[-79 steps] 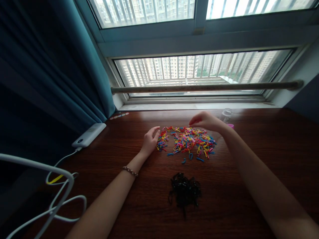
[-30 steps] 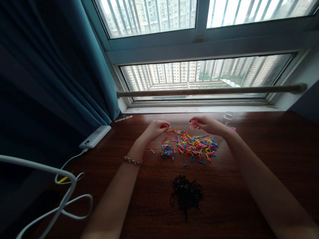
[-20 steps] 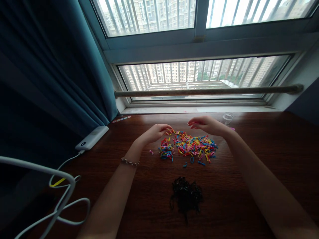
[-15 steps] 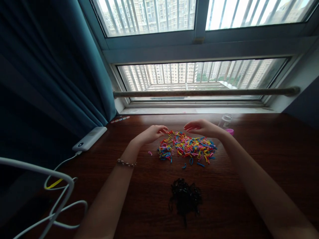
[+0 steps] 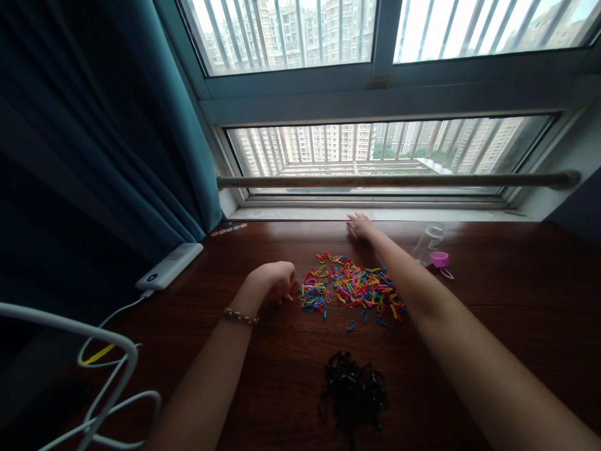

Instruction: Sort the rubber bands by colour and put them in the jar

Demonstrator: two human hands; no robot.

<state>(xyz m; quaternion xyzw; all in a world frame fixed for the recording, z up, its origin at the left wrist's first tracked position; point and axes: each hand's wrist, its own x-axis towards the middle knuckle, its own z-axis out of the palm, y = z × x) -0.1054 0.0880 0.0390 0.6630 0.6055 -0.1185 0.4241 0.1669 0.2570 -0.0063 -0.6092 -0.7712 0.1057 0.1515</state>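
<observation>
Small rubber bands (image 5: 361,282) in red, yellow, blue and pink lie in a loose heap on the dark wooden table (image 5: 188,351). Left of the heap, my left hand (image 5: 276,280) is bent down to the tabletop, its fingers curled together at a single pink rubber band (image 5: 290,297). Part of that band shows beside the fingertips. My right hand (image 5: 360,226) reaches past the heap toward the window sill, fingers spread and holding nothing. The right forearm passes over the heap's right side. Closer to me sits a tangled pile of black bands (image 5: 354,389).
A clear bottle (image 5: 428,243) and its pink cap (image 5: 440,259) with a loop are right of my right forearm. A white power bank (image 5: 171,266) with a white cable (image 5: 117,313) lies at left, beside the blue curtain (image 5: 188,156). A rail (image 5: 399,181) crosses the window.
My left hand has lowered and curled over the lone pink band. My right hand has moved forward and left, from above the heap to the table near the sill.
</observation>
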